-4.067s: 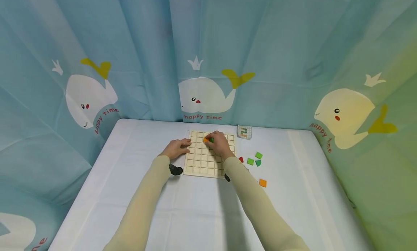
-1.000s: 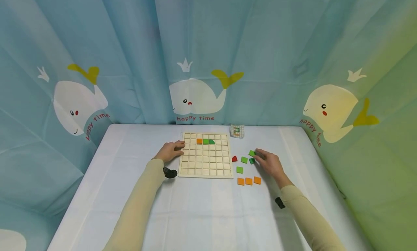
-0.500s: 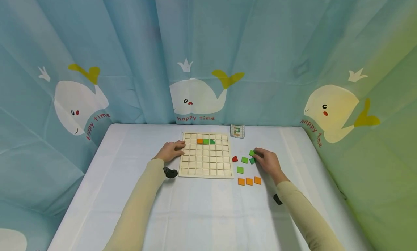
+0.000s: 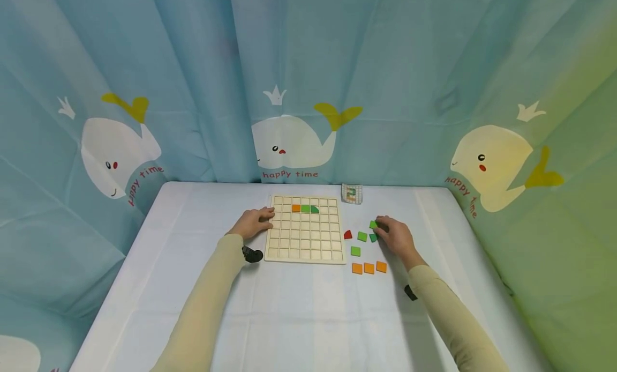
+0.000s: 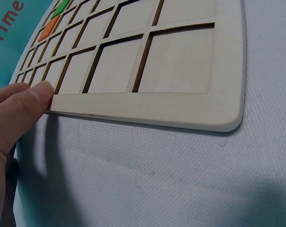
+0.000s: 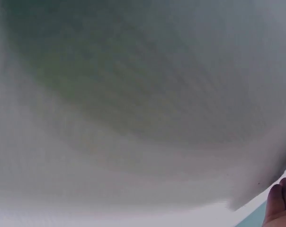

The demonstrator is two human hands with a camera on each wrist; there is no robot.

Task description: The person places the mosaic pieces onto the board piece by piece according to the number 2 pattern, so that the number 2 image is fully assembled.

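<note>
A pale wooden grid board (image 4: 305,243) lies on the white-covered table. One orange square tile (image 4: 296,208), a light green square tile (image 4: 306,208) and a dark green quarter-round tile (image 4: 314,209) sit side by side in its second row from the back. My left hand (image 4: 250,223) rests at the board's left edge; its thumb (image 5: 42,91) presses on the rim in the left wrist view. To the right of the board, my right hand (image 4: 397,237) pinches another light green square tile, partly hidden by the fingertips. A dark green quarter-round tile (image 4: 373,237) lies just below those fingertips.
Loose tiles lie between board and right hand: a red quarter-round one (image 4: 348,235), light green squares (image 4: 362,236) and orange squares (image 4: 368,268) in a row. A small patterned card (image 4: 352,194) lies at the back. Blue curtain (image 4: 308,82) surrounds the table's back and sides.
About four seconds ago my right hand was over the board at the tiles; since then it has moved right to the loose tiles. In the last second it barely moves. My left hand stays put.
</note>
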